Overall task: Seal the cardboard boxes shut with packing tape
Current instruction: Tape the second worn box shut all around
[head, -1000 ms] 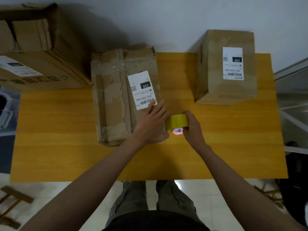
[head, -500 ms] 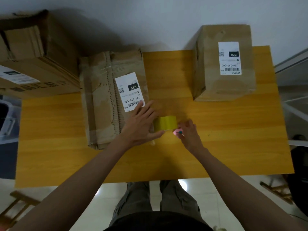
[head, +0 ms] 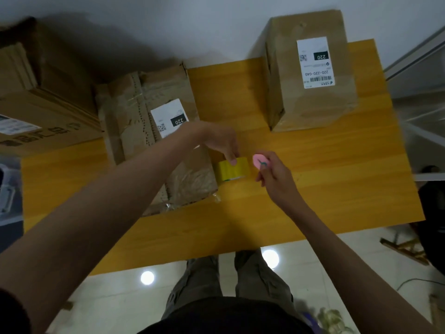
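left hand (head: 216, 141) grip pinching yellow tape roll (head: 232, 169) on desk (head: 337, 177), just right of worn box (head: 154, 141), right hand (head: 274, 175) grip holding pink cutter (head: 258, 161) right of roll

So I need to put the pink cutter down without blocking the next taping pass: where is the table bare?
Bare wood lies along the table's near edge, in front of the right hand, and rightward below the upright box. A strip between that box and the flat box is also free. It is crowded around the tape roll and left hand.
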{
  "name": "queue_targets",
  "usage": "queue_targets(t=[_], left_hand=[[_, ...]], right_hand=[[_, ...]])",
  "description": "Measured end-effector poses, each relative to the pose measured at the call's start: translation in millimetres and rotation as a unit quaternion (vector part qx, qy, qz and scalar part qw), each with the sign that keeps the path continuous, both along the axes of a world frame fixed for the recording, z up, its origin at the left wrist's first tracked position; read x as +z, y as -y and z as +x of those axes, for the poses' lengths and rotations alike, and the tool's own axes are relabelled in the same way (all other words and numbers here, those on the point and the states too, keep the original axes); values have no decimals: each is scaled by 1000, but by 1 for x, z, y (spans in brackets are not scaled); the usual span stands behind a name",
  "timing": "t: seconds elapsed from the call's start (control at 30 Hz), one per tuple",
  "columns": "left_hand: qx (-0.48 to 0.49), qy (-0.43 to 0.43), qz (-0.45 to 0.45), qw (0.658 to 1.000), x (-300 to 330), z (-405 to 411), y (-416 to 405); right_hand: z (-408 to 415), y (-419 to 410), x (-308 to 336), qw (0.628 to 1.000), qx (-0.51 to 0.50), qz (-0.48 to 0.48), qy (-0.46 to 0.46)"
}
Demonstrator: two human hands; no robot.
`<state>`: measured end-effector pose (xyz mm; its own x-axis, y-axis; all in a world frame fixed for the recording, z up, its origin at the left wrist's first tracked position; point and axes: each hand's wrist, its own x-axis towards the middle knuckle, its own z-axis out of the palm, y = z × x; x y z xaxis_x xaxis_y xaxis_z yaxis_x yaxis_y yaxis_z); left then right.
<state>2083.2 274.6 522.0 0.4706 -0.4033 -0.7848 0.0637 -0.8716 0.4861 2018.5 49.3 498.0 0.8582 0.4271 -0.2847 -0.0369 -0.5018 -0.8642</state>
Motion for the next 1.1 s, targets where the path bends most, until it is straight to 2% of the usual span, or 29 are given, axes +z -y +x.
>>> queue_targets(t=[0.13,0.27,0.4,0.63,0.77,1.1], left_hand=[[30,-26,-7,999,-2,1,-2],[40,-26,-20,999,-2,-1,-5],[43,-27,-38,998,1,-2,-4],[-1,-9,-9,1000,6,-1,1],[24,-6,-3,1000,4,-2,0],[59,-9,-17,998,-4,-2,-4]], right_hand=[[-28,-28,20,999,34,12,-21],[-41,-50,20,1000,25,-6,-11],[-38,-68,23,998,5,-52,37],[-42,-93,32,993,2,-106,53],[-45,-98,30,985,28,-154,78],[-43,-107,31,965,83,-241,60]])
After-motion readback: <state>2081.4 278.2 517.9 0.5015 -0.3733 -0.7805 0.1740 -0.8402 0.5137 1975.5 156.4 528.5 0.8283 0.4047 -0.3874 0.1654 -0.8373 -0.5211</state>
